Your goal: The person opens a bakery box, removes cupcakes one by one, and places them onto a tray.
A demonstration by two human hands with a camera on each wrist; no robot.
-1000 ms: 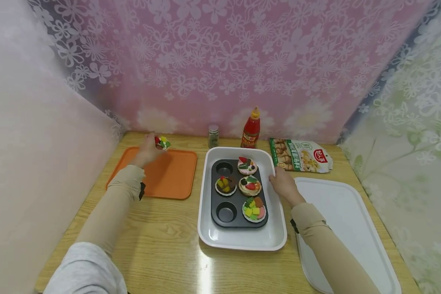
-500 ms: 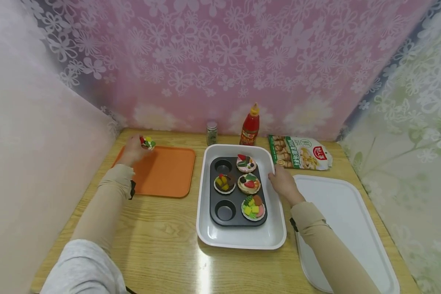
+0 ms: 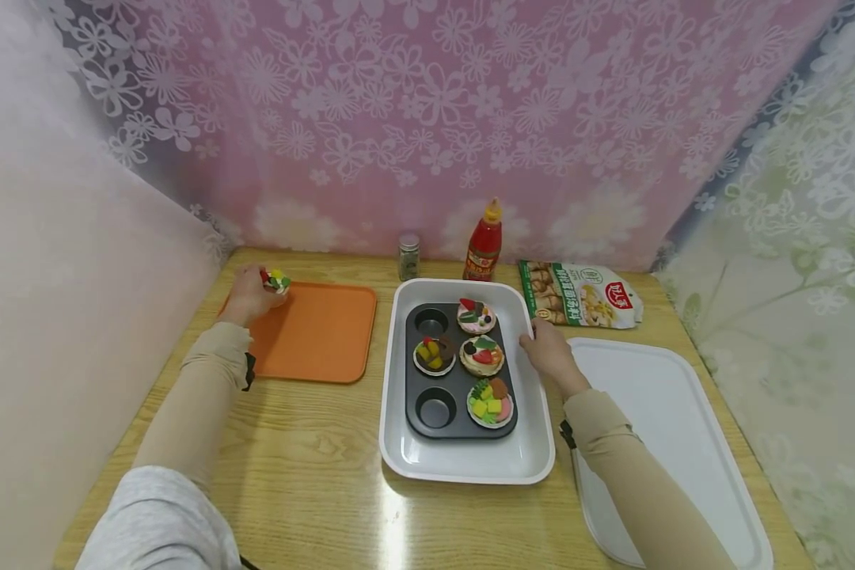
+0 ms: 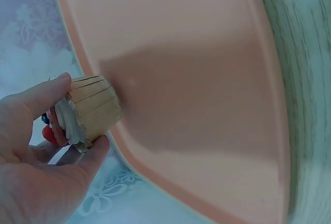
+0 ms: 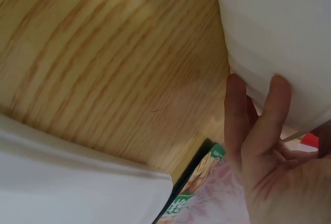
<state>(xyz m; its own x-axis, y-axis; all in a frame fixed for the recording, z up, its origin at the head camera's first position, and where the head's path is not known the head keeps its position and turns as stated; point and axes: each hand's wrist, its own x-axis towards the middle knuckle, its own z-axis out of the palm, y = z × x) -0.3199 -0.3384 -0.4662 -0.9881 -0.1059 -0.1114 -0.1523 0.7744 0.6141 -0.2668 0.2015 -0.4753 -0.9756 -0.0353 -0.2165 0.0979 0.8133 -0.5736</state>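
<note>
Over the far left corner of the orange tray (image 3: pixel 321 336), my left hand (image 3: pixel 246 296) pinches a toy cupcake (image 3: pixel 276 281) with red, yellow and green toppings. The left wrist view shows the pleated pale wrapper of this cupcake (image 4: pixel 95 105) between thumb and fingers, tipped sideways close above the tray. My right hand (image 3: pixel 552 356) grips the right rim of a deep white tray (image 3: pixel 463 469), fingers against its outer wall in the right wrist view. Inside that tray lies a dark muffin pan (image 3: pixel 461 386) with several decorated cupcakes in its cups; two left-hand cups are empty.
Behind the white tray stand a small spice jar (image 3: pixel 409 257) and a red sauce bottle (image 3: pixel 483 245). A green-and-white food packet (image 3: pixel 580 294) lies at the back right. A flat white tray (image 3: pixel 670 443) lies under the right forearm's side.
My left hand has carried the cupcake leftward and slightly lower across the orange tray to its far left corner. The right hand stays on the white tray's rim.
</note>
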